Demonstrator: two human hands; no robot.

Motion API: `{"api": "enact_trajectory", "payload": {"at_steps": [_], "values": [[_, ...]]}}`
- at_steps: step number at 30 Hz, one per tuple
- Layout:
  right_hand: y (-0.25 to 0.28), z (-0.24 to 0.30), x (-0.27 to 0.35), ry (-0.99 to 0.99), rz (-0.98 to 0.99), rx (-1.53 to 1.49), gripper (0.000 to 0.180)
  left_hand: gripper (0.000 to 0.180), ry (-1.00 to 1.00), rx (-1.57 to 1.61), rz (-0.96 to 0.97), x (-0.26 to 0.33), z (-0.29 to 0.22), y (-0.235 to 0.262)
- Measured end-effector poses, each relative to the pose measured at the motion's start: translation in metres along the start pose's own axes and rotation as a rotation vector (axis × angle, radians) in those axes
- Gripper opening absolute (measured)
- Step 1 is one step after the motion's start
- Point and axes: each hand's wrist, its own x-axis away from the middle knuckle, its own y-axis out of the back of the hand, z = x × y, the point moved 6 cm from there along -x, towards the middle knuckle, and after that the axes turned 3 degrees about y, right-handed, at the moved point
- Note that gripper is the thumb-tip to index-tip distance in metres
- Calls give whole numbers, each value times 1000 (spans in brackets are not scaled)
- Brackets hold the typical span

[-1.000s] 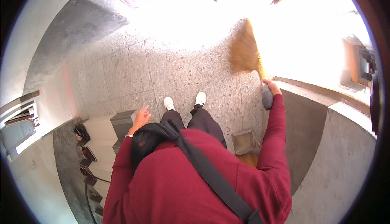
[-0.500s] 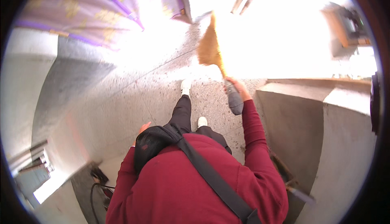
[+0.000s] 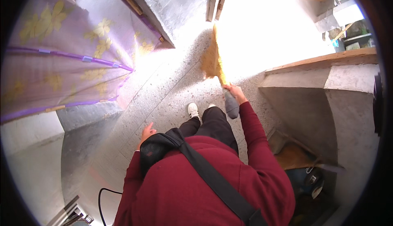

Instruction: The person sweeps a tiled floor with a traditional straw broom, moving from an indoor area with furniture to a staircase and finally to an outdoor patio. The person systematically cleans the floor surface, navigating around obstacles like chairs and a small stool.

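Observation:
My right hand (image 3: 236,93) is closed round a short hand broom (image 3: 212,58), where the yellow binding meets its dark grey wrapped handle. The broom's tan bristles fan out ahead of me above the speckled floor (image 3: 163,99); whether they touch it I cannot tell. On the other side of my body my left hand (image 3: 147,133) hangs low with nothing in it. Its fingers are apart, at least one stretched forward, and the rest are partly hidden beside the black mesh bag (image 3: 157,147) strapped across my chest.
A purple sheer curtain (image 3: 73,74) with yellow flowers hangs at the left. Ahead, a wooden door frame (image 3: 217,2) borders a glaring bright area. Grey walls with a wooden ledge (image 3: 323,62) run along the right. A brown container (image 3: 290,154) stands low behind my right arm.
I have stepped forward and turned somewhat to the right, so the curtain and door frame shift in view. The broom stays in my right hand, held out ahead.

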Motion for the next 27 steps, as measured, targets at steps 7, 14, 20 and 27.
{"api": "enact_trajectory", "payload": {"at_steps": [7,14,20,27], "values": [[-36,46,11,-253,237,-70,34,52,-207,-202,84,-83,30,-9],[111,112,-36,-236,86,118,43,50,-150,25,111,-138,-158,-6],[213,220,-117,211,-164,748,26,51,-232,-88,207,-182,-200,-21],[172,233,-156,205,-502,754,31,52,-120,-94,210,-198,-193,-3]]}}
